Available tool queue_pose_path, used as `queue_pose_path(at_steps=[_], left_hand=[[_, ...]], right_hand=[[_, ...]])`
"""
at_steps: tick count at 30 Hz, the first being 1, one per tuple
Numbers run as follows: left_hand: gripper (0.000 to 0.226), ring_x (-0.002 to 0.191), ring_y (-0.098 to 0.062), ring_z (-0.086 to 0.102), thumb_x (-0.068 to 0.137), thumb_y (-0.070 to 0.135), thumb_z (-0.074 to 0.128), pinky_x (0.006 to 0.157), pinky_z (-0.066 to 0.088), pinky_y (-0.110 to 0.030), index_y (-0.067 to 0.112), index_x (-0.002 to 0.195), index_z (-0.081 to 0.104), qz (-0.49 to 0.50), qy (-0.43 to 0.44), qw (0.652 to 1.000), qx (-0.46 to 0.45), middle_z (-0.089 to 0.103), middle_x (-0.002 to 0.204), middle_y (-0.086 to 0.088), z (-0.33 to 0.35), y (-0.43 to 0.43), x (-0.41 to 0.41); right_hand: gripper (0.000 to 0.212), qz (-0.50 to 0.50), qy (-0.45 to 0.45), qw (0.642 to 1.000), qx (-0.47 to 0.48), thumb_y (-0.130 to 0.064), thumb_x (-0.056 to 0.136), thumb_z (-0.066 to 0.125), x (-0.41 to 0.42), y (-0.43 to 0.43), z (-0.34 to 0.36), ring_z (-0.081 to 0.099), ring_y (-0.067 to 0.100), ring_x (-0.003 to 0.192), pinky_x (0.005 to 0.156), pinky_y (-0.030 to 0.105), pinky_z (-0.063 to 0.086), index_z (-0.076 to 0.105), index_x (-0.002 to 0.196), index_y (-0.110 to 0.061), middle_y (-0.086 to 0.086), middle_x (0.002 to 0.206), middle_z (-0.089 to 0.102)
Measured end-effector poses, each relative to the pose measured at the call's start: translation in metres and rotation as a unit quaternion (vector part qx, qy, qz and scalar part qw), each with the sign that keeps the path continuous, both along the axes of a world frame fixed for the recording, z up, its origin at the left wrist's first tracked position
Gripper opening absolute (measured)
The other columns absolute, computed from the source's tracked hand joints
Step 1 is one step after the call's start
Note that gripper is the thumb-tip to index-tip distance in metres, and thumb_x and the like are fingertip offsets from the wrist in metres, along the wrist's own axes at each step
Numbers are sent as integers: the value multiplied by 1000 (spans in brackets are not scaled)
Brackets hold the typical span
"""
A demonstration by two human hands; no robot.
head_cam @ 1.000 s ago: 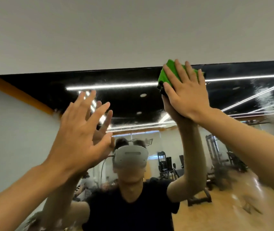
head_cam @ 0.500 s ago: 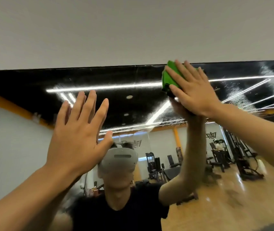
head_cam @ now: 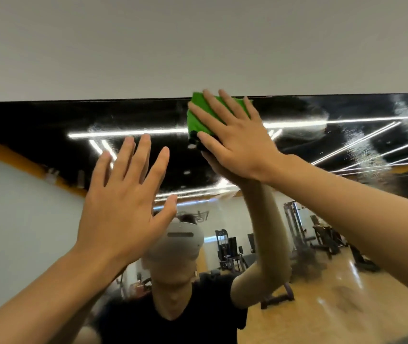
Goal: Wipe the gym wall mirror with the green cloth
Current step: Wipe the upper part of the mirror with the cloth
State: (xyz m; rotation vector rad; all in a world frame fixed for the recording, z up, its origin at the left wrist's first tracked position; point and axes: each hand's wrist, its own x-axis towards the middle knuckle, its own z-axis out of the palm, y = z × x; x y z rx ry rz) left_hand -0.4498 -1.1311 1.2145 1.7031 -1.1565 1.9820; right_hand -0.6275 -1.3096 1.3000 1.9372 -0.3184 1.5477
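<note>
The gym wall mirror [head_cam: 49, 115] fills the lower two thirds of the view, its top edge running level across the frame. A folded green cloth [head_cam: 198, 117] lies flat against the glass right at that top edge. My right hand [head_cam: 232, 137] presses the cloth to the mirror with straight, spread fingers. My left hand [head_cam: 126, 202] is raised lower and to the left, fingers straight and spread, holding nothing; whether its palm touches the glass cannot be told. Wet smears show on the glass to the right of the cloth.
A plain white wall [head_cam: 198, 45] rises above the mirror. The glass reflects a person in a black shirt with a headset, ceiling light strips, gym machines [head_cam: 230, 254] and a wooden floor [head_cam: 334, 306].
My right hand with the cloth has slid up and a little left to the mirror's top edge. My left hand has stayed raised at the left with only small shifts.
</note>
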Motion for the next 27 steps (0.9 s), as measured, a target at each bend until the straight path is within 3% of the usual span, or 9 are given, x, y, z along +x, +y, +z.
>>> queue_pose_path(at_steps=[2, 5, 9, 15, 17, 19, 22, 24, 27], left_hand=[[76, 164, -28, 8, 102, 61, 27, 131, 11, -57, 25, 169, 24, 0, 5, 1000, -4, 14, 177, -9, 0, -3, -3], [76, 165, -27, 7, 102, 61, 27, 131, 10, -56, 26, 169, 24, -5, 12, 1000, -6, 13, 177, -8, 0, -5, -7], [76, 165, -26, 5, 102, 60, 27, 132, 6, -54, 26, 169, 22, -9, 14, 1000, -3, 11, 178, -8, 0, -4, -7], [76, 165, -26, 6, 103, 62, 24, 131, 11, -56, 26, 169, 22, 1, 10, 1000, -4, 11, 178, -7, 0, -1, -3], [76, 165, -27, 8, 103, 63, 25, 130, 15, -57, 24, 169, 23, 9, 7, 1000, -9, 13, 177, -8, -2, -1, -3], [77, 164, -28, 10, 103, 62, 27, 130, 15, -57, 23, 169, 25, 15, 1, 1000, -13, 15, 177, -9, -3, -1, -3], [77, 164, -30, 13, 101, 61, 31, 130, 15, -57, 22, 168, 28, 7, -1, 1000, -18, 18, 176, -10, -1, -3, -6], [77, 164, -29, 12, 102, 61, 31, 130, 15, -57, 23, 168, 28, 9, 2, 1000, -17, 18, 176, -10, -1, -5, -7], [77, 164, -29, 10, 102, 61, 31, 130, 13, -57, 24, 169, 26, 5, 11, 1000, -20, 17, 176, -10, -1, -5, -6]], right_hand=[[65, -7, -35, 999, 29, -60, 103, 15, -40, -44, -2, 2, 23, 162, 129, 56, 1, 13, 165, -43, -7, 176, 7], [69, -14, -143, 975, 169, -64, 101, 10, -91, -96, 3, 0, 26, 162, 129, 59, 0, 11, 166, -41, -2, 176, 4], [65, 15, -228, 935, 272, -56, 107, 15, -69, -69, 22, -5, 34, 161, 128, 62, -3, 10, 168, -33, 4, 176, 1], [65, 21, -103, 991, 84, -56, 105, 16, 28, 29, 10, -3, 27, 162, 129, 55, -4, 13, 167, -35, -2, 176, 5], [66, 15, -14, 1000, 14, -57, 105, 13, 22, 24, 0, -7, 23, 162, 130, 52, -6, 8, 167, -36, -3, 176, 1], [66, 7, 11, 1000, -6, -58, 105, 13, -5, -3, -3, -5, 19, 162, 130, 48, -5, 8, 167, -35, -5, 176, 2], [72, -8, -102, 990, 94, -60, 101, 10, -55, -57, 5, -2, 21, 162, 131, 50, 1, 13, 168, -32, -2, 176, 5], [70, 0, -183, 962, 204, -57, 105, 13, -76, -75, 10, -4, 26, 162, 130, 54, 0, 12, 168, -28, 3, 176, 3], [66, 16, -228, 937, 266, -52, 110, 15, -41, -39, 18, -9, 31, 161, 129, 58, -5, 8, 169, -23, 9, 176, -3]])
